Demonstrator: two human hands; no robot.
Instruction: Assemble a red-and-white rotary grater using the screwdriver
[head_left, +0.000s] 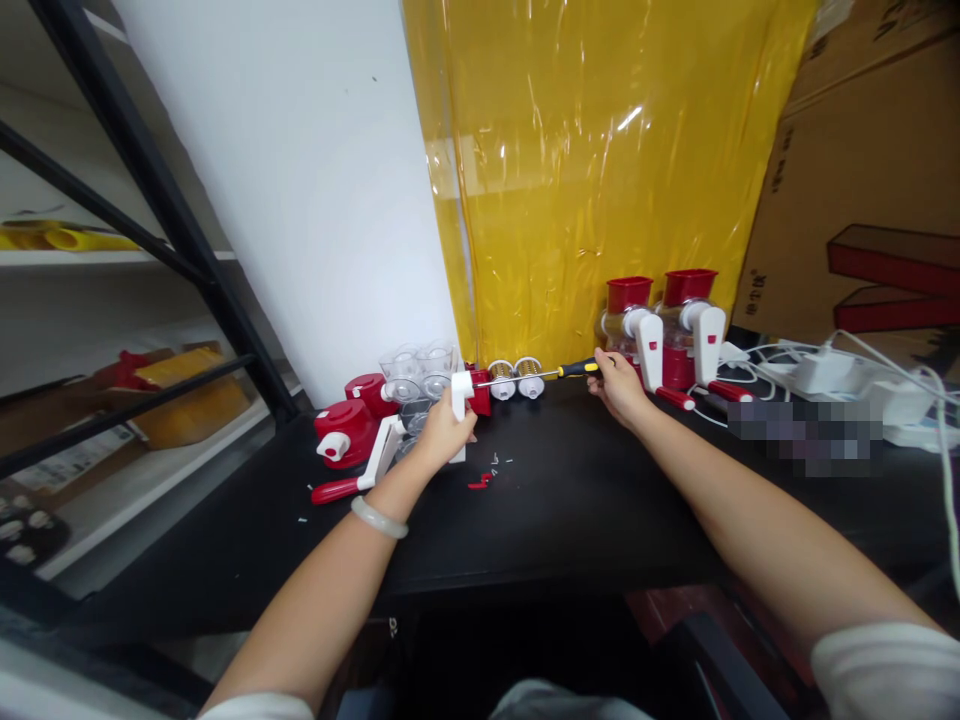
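My left hand (442, 436) is closed around a white plastic crank piece (460, 388), held upright above the black table. Between the fingers of my right hand (619, 388) is the black-and-yellow handle of a screwdriver (576, 369). Its long metal shaft points left, and the tip meets the white piece, though the exact contact is too small to make out. Just behind are two metal-and-white grater drums (529, 380) and a red part (480, 392), partly hidden. Small red pieces (480, 484) and several tiny screws (495, 461) lie in front on the tabletop.
Red grater bases (347, 434), clear plastic housings (420, 366) and a white crank with red handle (381, 452) sit left. Two assembled rotary graters (630, 325) stand right, beside white cables and power adapters (823, 368). A yellow-wrapped panel (600, 180) rises behind; shelving (135, 190) borders the left.
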